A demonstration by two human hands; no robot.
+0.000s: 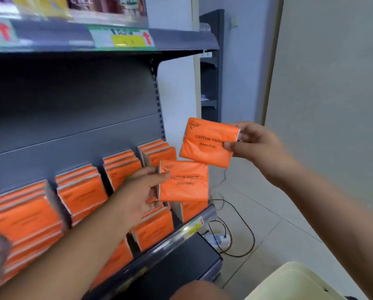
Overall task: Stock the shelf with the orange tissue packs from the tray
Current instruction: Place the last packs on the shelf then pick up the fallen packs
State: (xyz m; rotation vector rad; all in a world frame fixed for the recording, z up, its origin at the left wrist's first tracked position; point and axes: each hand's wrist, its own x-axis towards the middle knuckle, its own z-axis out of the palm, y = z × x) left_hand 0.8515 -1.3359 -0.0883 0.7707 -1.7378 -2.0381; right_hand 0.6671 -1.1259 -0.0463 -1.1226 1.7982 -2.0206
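Rows of tissue packs [81, 191] on the shelf [164, 244]; tray [289, 284] before it, right.

Upper orange pack [205, 144] aloft, lower orange pack [185, 187] just beneath, before pack-filled shelf [170, 239].

Clearances at the bay. Above my left hand [141, 192], I have open air up to the upper shelf [181, 41], backed by the bare back panel [73, 100]. Under and left of that hand, stacked packs [81, 193] stand in rows with narrow gaps between. The front rail [177, 237] bars approach from beneath. The slotted upright [157, 100] stands behind the gap between my hands. Beyond my right hand [256, 144] lies open aisle [300, 191]. The lower pack [185, 188] and upper pack [205, 146] I hold nearly meet.
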